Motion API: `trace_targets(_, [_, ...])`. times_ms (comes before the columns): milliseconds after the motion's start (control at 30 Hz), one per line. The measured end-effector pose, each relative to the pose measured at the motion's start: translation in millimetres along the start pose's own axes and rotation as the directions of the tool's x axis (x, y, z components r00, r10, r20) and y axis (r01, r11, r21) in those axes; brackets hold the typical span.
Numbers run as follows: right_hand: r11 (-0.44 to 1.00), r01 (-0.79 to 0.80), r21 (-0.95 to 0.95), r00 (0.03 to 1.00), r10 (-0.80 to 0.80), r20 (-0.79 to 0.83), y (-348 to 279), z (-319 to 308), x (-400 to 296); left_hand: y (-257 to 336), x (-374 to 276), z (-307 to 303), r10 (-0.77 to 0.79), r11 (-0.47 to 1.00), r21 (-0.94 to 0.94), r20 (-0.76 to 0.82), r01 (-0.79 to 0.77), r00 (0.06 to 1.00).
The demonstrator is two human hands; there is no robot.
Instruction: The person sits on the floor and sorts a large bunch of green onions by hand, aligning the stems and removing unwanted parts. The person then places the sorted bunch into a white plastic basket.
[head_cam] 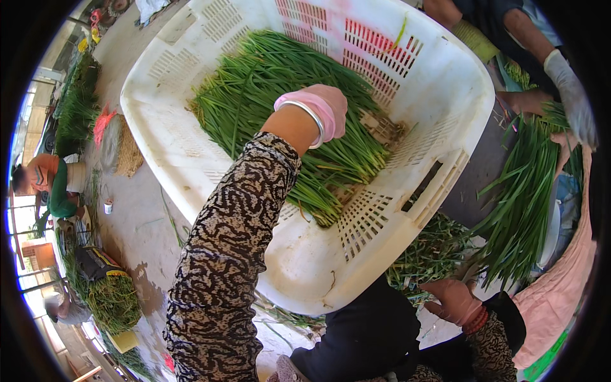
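A white plastic basket with slotted walls [157, 117] stands before me, with bundles of long green leafy stalks, like garlic chives [267, 71], laid in it. Over these leaves is my left hand [317, 112] in a thin pink glove, a silver bangle at the wrist; its fingers are curled down and their tips hidden, so a grip cannot be made out. Outside the basket, at the lower right, my right hand [451, 301] is gloved too, thumb and fingers apart. It is close to loose green trimmings [429, 258] and the hanging leaves of another bunch [525, 191].
At the upper right a co-worker's gloved hand [570, 95] is beside that bunch. Pink cloth [553, 305] lies at the right edge. On the left are a woven sack [128, 148], a small cup [108, 206], heaped greens [112, 301] and two other people farther off.
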State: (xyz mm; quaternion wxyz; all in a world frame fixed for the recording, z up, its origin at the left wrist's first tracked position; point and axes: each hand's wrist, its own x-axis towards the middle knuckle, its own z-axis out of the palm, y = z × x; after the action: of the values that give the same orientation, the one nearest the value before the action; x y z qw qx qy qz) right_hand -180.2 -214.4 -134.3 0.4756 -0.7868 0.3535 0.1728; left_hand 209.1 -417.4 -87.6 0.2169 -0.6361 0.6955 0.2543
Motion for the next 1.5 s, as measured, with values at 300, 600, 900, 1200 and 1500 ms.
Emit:
trace_targets(300, [0.972, -0.232, -0.035, 0.971, 0.233, 0.043, 28.1, 3.7, -7.0, 7.4, 83.7, 62.2, 0.093, 0.987, 0.109, 0.210, -0.117, 0.973])
trace_targets(600, [0.974, -0.214, 0.077, 0.977, 0.213, 0.018, 43.4, 4.3, 0.6, 19.9, 116.0, 163.5, 0.169, 0.922, 0.156, 0.661, -0.355, 0.731])
trace_targets(900, [0.979, -0.200, 0.031, 0.978, 0.201, -0.058, 39.7, -0.7, 8.8, -2.8, 54.1, 234.4, 0.619, 0.749, 0.101, 0.248, -0.655, 0.746])
trace_targets(1200, [0.970, -0.218, 0.106, 0.973, 0.224, -0.051, 40.6, 4.1, 11.6, -14.8, 49.4, 256.4, 0.595, 0.754, 0.262, 0.116, -0.602, 0.796])
trace_targets(1500, [0.969, -0.198, 0.149, 0.973, 0.213, -0.087, 40.1, -0.8, 14.5, -4.5, 40.1, 254.8, 0.547, 0.719, 0.262, 0.357, -0.643, 0.757])
